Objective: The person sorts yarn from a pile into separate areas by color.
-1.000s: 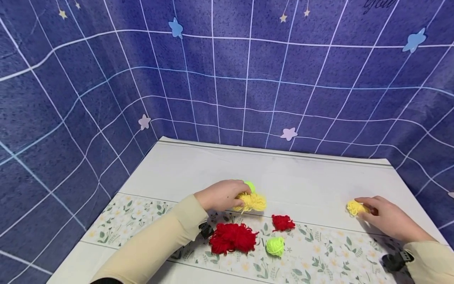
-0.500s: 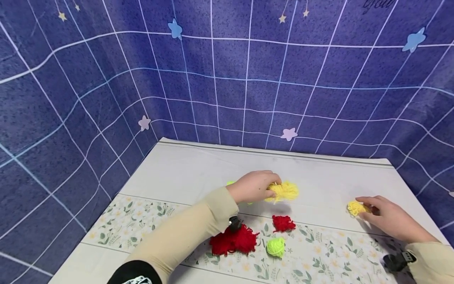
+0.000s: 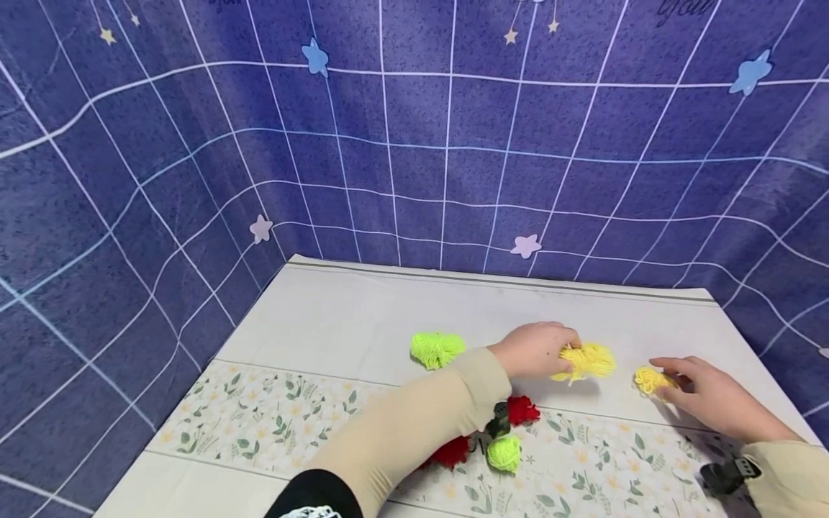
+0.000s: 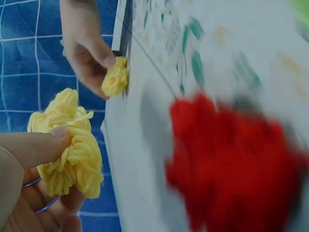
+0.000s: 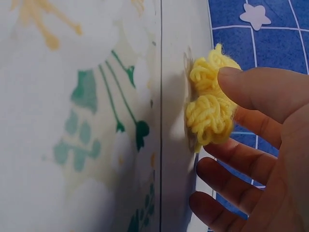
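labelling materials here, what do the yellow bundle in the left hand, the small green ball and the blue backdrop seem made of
Yellow bundle in the left hand: yarn, soft and matt, by its looped, twisted strands; wool or acrylic, I can't tell. Green ball: also likely yarn, bright, by the wound strands. Blue backdrop: probably dull printed cloth, by its rippling grid lines.

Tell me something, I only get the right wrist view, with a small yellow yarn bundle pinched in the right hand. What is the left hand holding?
Observer: The left hand pinches a larger yellow yarn bundle.
Operator: Is that one touching the small yellow yarn bundle?
Observer: No, the head view shows a gap between them.
Operator: Any green yarn around?
Observer: Yes, two pieces: a thick bright-green yarn skein and a round bright-green yarn ball.
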{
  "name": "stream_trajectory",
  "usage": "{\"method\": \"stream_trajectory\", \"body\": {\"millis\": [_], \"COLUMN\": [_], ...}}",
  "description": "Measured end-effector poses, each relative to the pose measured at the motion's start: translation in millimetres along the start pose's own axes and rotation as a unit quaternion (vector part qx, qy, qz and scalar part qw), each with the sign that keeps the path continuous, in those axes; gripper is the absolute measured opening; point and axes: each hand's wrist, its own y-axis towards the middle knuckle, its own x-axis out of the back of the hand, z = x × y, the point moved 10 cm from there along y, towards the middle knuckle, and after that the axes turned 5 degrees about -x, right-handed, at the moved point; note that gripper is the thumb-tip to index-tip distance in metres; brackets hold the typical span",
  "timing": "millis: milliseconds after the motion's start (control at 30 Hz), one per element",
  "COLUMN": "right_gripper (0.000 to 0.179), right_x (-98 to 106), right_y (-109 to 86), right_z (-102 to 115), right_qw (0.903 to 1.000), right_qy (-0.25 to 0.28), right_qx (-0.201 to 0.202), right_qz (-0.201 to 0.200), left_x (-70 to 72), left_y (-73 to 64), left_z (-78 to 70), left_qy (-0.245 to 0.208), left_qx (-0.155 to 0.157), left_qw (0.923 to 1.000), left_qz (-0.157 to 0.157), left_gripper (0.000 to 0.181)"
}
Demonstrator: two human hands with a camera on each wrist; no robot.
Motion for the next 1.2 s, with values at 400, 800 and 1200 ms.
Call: {"method": "stream_trajectory", "body": {"millis": [400, 800, 1200], "right_gripper": [0.06, 0.059, 0.064], "right_x": [1, -2, -1], "right_y": [-1.0, -2.0, -3.1], "right_z": [-2, -4, -1], "right_qw": [1.0, 1.0, 0.9999], "right_qy": [-0.004, 0.002, 0.011], "right_qx": [-0.004, -0.003, 0.006], "right_qz": [-0.004, 0.001, -0.004], "left_x": [-37.7, -57.1, -65.0], "left_y": [45.6, 53.0, 49.2], "left_z": [-22.7, -17.2, -10.7], "left_qy": [-0.014, 0.013, -0.017], "left_qx": [0.043, 0.061, 0.058], "left_qw": [0.9989, 0.9975, 0.9971], "left_qz": [0.014, 0.034, 0.047], "left_gripper": [0.041, 0.038, 0.049]}}
